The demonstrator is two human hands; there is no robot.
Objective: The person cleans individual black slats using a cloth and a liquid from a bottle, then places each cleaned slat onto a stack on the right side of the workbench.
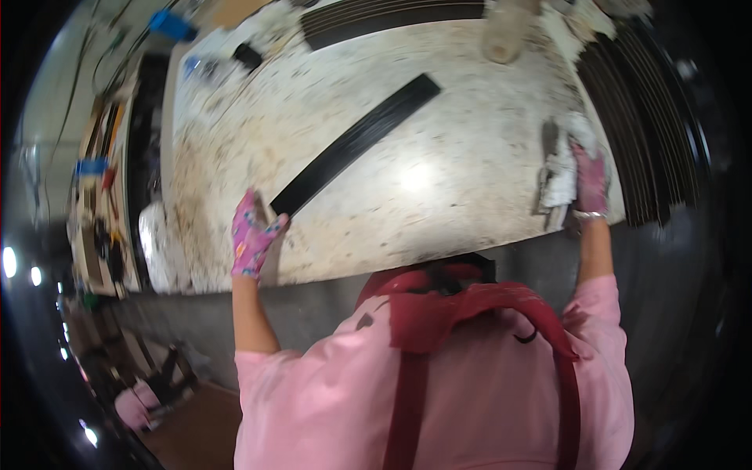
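Note:
A long flat black strip (356, 145) lies diagonally across the stained white tabletop (470, 157). At its near left end is my left hand (254, 241), in a pink patterned glove. Its thumb reaches to the strip's corner and the other fingers stretch away from the thumb, so the hand is open. Far to the right, my right hand (591, 176), in a pink glove, has its fingers on a crumpled white rag (560, 176) by the table's right edge. The fingertips are partly hidden in the cloth.
Stacked dark strips (642, 125) stand along the right edge, and another stack (392, 19) lies at the back. A dusty tan cylinder (503, 39) and a small black object (248, 55) are at the far side. A white wrapped bundle (160, 247) sits at the near left corner.

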